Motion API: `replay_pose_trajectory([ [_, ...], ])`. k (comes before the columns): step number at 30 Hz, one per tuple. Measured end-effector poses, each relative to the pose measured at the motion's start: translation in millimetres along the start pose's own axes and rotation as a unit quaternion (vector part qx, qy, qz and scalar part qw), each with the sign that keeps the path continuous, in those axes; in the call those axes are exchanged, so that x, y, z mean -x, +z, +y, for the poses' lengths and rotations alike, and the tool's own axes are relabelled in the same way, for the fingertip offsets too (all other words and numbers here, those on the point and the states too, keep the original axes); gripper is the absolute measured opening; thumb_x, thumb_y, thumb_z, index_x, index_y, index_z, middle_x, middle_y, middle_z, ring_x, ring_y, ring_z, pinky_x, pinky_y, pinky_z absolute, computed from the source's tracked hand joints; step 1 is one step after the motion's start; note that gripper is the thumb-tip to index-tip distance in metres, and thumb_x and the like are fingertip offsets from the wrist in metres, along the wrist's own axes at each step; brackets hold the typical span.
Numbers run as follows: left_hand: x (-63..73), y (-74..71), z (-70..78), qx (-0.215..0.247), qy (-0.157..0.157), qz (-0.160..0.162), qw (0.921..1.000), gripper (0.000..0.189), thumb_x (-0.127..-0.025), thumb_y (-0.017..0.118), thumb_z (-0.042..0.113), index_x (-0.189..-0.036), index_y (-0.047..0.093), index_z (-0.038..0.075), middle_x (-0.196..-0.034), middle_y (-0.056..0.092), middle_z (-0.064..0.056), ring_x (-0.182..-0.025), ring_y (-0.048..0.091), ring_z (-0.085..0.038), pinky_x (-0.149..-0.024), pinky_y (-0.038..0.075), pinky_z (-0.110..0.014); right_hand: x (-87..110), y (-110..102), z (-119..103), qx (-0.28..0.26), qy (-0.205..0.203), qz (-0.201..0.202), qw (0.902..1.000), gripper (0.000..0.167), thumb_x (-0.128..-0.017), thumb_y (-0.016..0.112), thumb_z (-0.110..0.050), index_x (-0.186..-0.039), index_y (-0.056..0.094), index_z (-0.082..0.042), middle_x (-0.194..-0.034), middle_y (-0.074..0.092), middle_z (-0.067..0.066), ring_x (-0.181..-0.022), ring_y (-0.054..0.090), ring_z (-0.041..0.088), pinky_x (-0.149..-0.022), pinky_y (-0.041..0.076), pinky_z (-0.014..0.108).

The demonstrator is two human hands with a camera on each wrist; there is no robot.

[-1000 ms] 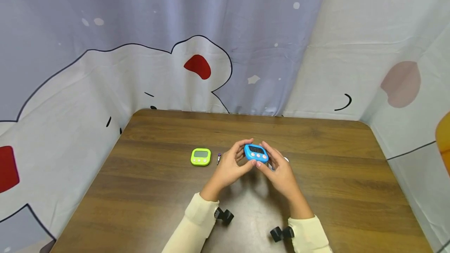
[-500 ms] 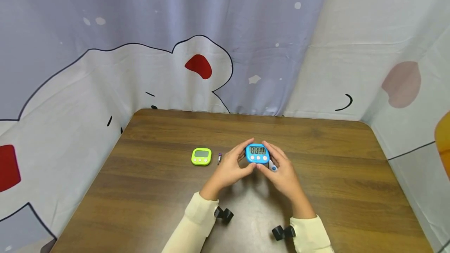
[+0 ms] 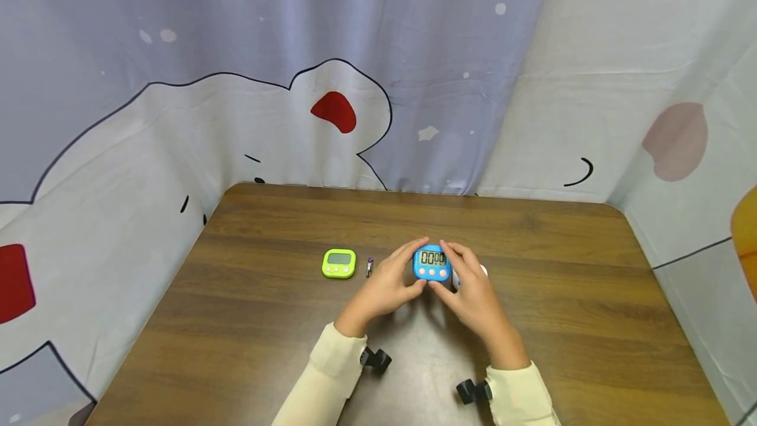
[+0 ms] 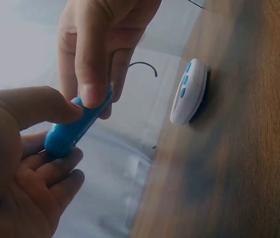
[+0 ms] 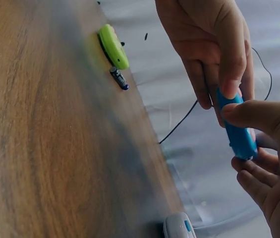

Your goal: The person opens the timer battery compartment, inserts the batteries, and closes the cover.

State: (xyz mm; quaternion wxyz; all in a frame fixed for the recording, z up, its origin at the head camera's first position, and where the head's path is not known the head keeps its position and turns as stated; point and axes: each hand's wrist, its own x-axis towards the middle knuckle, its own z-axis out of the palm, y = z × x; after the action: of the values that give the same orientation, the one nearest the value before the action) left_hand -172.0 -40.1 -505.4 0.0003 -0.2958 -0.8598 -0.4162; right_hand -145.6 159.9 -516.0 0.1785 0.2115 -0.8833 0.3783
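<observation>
A blue digital timer (image 3: 432, 272) is held up above the table between both hands, its face toward the head camera. The display shows zeros, with a row of pale buttons below it. My left hand (image 3: 383, 284) grips its left side with thumb and fingers. On the opposite side my right hand (image 3: 474, 294) pinches it the same way. Behind the right hand, partly hidden in the head view, lies a white timer; the left wrist view shows this white timer (image 4: 187, 94) with blue buttons. The blue timer's back is out of sight in the head view.
Left of the hands, a green timer (image 3: 339, 264) with a blank display lies on the wooden table (image 3: 248, 321). Close beside it is a small battery (image 3: 369, 267). A printed curtain (image 3: 236, 130) hangs along the table's back and sides.
The blue timer has tipped to face the head camera more squarely, and its dark display now reads as zeros. Both hands keep their hold, with only small finger shifts.
</observation>
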Motion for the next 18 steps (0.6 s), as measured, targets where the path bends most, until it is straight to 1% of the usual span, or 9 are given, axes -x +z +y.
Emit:
replay_pose_trajectory([
  [3,-0.1,-0.1,-0.5,-0.012,0.007,-0.006,0.9999,0.074,-0.087,0.072,0.010,-0.150,0.035,0.016,-0.150,0.041,-0.002,-0.135,0.040,-0.017,-0.107,0.039,-0.039,0.0,1.0,-0.7,0.011,-0.002,-0.008,0.9999,0.076,-0.078,0.084,-0.014,-0.142,0.047,0.000,-0.135,0.047,0.015,-0.121,0.050,0.030,-0.097,0.046,0.046],
  [6,-0.2,0.7,-2.2,-0.019,0.011,-0.011,0.9997,0.073,-0.088,0.072,0.009,-0.150,0.035,0.016,-0.149,0.041,-0.002,-0.136,0.039,-0.016,-0.108,0.037,-0.037,-0.2,2.1,-0.4,0.022,-0.001,-0.013,0.9997,0.075,-0.078,0.084,-0.014,-0.141,0.048,0.000,-0.133,0.046,0.016,-0.118,0.052,0.031,-0.094,0.048,0.046],
  [9,-0.3,0.5,-4.2,-0.025,0.013,-0.014,0.9995,0.073,-0.088,0.073,0.009,-0.150,0.035,0.016,-0.150,0.040,-0.001,-0.137,0.038,-0.016,-0.109,0.036,-0.037,-1.3,2.4,-1.2,0.030,0.007,-0.017,0.9994,0.073,-0.078,0.084,-0.015,-0.141,0.049,-0.004,-0.131,0.046,0.015,-0.116,0.053,0.031,-0.093,0.048,0.046],
  [14,-0.4,1.2,-6.7,-0.024,0.018,-0.021,0.9993,0.073,-0.089,0.072,0.009,-0.150,0.034,0.017,-0.152,0.038,0.001,-0.138,0.036,-0.016,-0.109,0.035,-0.038,-1.2,2.4,-1.3,0.038,0.019,-0.026,0.9987,0.071,-0.077,0.084,-0.018,-0.138,0.049,-0.006,-0.131,0.047,0.013,-0.117,0.052,0.031,-0.095,0.047,0.048],
  [18,1.3,1.7,-8.2,-0.024,0.014,-0.021,0.9994,0.074,-0.087,0.074,0.011,-0.150,0.035,0.016,-0.151,0.040,0.001,-0.137,0.038,-0.015,-0.109,0.036,-0.037,-1.8,3.0,0.5,0.045,0.010,-0.038,0.9982,0.068,-0.077,0.085,-0.019,-0.134,0.050,-0.005,-0.129,0.049,0.012,-0.116,0.051,0.030,-0.096,0.046,0.047],
])
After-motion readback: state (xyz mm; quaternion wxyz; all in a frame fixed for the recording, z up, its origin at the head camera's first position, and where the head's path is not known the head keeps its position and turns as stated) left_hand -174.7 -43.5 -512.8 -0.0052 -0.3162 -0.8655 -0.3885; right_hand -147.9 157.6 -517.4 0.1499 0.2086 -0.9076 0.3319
